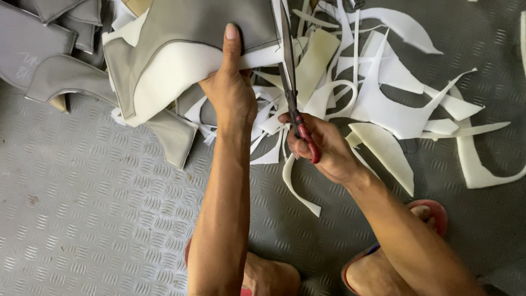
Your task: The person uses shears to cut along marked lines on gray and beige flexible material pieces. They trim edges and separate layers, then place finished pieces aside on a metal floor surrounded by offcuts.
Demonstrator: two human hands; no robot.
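Note:
My left hand [230, 90] grips a grey fabric piece backed with white foam [181, 49], thumb pressed flat on its top face near the right edge. My right hand [318, 145] holds red-handled scissors [290, 82], their long dark blades pointing up along the right edge of that piece. A thin white foam strip [296, 186] hangs down below the hands.
Many white foam offcuts [394, 104] lie scattered to the right on the grey embossed metal floor [82, 219]. Several finished grey padded pieces [60, 77] are stacked at the upper left. My feet in red sandals [433, 214] show at the bottom.

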